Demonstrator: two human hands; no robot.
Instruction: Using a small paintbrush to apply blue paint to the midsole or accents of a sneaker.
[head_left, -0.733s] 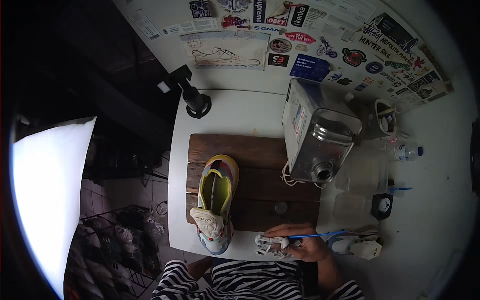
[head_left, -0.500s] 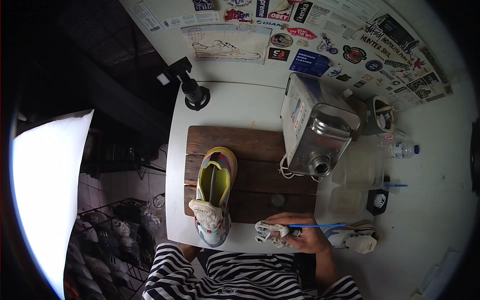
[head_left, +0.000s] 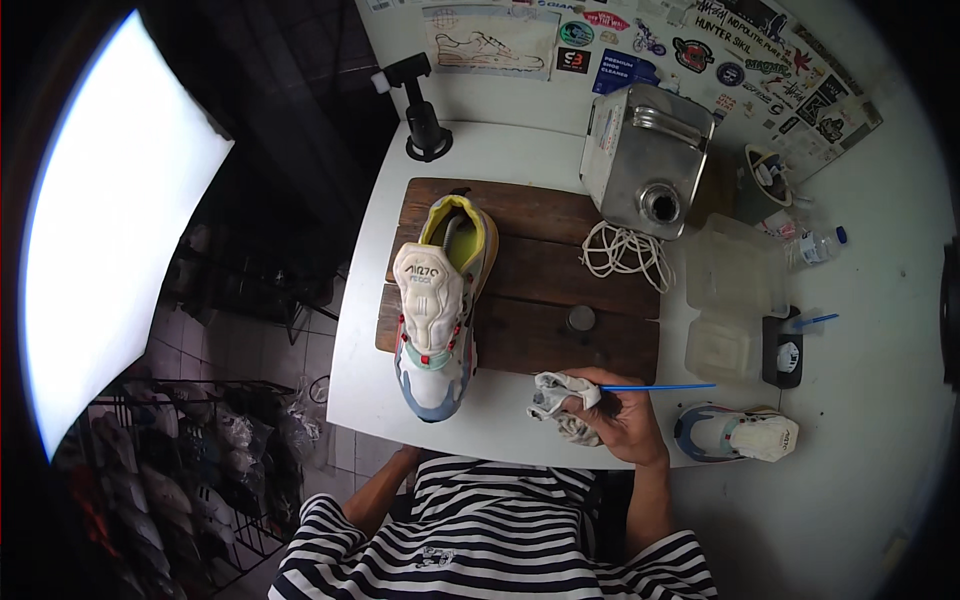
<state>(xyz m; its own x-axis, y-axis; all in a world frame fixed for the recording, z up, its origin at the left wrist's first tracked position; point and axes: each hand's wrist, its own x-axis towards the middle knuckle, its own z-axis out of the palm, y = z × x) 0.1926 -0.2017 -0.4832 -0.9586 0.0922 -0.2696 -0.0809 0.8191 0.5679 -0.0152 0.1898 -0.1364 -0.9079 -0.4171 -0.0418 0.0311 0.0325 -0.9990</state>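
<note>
white wall covered with stickers and a framed-looking shoe drawing rises behind a white table, seen from above through a rounded fisheye view. at far left, a bright white panel glows above a dark rack packed with shoes. a person in a black-and-white striped shirt sits at the near edge. on the table lies a dark brown wooden board, and on its left part rests a multicoloured shoe, toe toward the person and reaching past the board onto the white tabletop, its cream tongue lying forward and its yellow lining showing. the right hand, right of the shoe and apart from it, is closed around a crumpled whitish cloth and a thin blue stick pointing right. the left forearm reaches the table's edge; its hand is mostly hidden, so its state cannot be told. white cord lies looped at the board's right, beside a metal can. clear plastic containers and a second shoe sit farther right.
</note>
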